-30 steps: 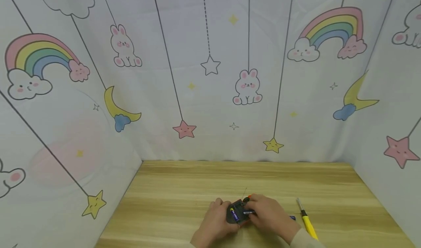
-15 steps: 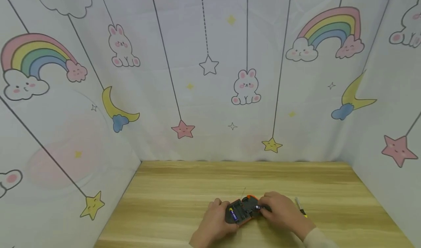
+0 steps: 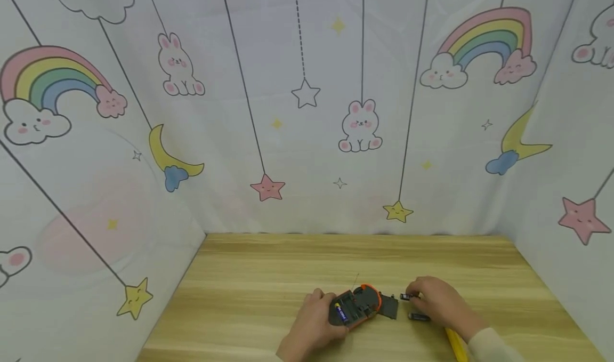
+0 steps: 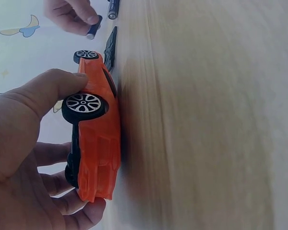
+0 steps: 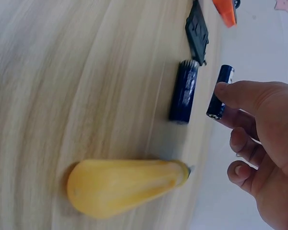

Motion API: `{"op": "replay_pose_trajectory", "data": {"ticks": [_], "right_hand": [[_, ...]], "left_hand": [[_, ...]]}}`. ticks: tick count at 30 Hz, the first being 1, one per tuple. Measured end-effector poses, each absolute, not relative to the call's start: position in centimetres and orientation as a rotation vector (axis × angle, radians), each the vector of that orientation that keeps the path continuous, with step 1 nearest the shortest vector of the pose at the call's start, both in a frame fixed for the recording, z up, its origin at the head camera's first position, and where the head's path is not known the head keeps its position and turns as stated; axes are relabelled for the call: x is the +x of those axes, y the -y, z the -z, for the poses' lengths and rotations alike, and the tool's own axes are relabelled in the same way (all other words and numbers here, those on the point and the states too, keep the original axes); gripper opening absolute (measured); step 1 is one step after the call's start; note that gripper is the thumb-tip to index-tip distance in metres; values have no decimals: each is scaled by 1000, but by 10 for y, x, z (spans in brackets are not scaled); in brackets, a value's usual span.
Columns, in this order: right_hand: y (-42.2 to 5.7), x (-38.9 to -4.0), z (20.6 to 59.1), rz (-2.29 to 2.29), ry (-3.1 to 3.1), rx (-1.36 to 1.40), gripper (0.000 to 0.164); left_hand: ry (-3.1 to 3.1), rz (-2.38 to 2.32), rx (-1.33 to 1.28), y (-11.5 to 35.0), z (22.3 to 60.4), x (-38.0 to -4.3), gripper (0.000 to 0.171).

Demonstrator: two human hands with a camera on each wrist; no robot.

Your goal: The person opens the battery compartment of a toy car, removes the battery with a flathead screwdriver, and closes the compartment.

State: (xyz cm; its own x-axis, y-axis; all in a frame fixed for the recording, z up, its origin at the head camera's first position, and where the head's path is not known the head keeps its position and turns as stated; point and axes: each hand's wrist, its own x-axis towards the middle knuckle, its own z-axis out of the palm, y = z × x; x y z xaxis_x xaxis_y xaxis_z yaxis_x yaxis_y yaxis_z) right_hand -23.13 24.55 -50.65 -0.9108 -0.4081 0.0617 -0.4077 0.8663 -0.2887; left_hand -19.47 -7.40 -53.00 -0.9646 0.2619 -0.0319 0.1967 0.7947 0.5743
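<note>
My left hand [image 3: 314, 319] grips an orange toy car [image 4: 98, 148], wheels up, its black underside facing the head camera. One blue battery [image 3: 341, 312] lies in the open battery compartment at the car's near end. To the right, my right hand [image 3: 441, 303] pinches a dark blue battery [image 5: 224, 74] between thumb and finger, raised over the table. A second loose battery [image 5: 184, 93] lies on the table close below it. Between the car and the right hand, the black battery cover [image 3: 389, 307] rests flat.
A screwdriver with a yellow handle [image 5: 125, 187] lies by the right hand, partly hidden under that forearm in the head view. From the car's far side sticks up a thin antenna [image 3: 355, 281]. Printed curtains [image 3: 307, 207] enclose the wooden table [image 3: 249, 276].
My right hand has drawn away from the car to the right, a battery in its fingers, uncovering the compartment and the cover. The left hand stays in place on the car.
</note>
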Motion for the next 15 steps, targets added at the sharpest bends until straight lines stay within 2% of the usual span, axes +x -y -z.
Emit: {"op": "replay_pose_trajectory", "data": {"ticks": [15], "right_hand": [[-260, -236, 522, 428, -2997, -724, 7]], "left_hand": [[-2874, -882, 362, 74, 528, -194, 78]]}}
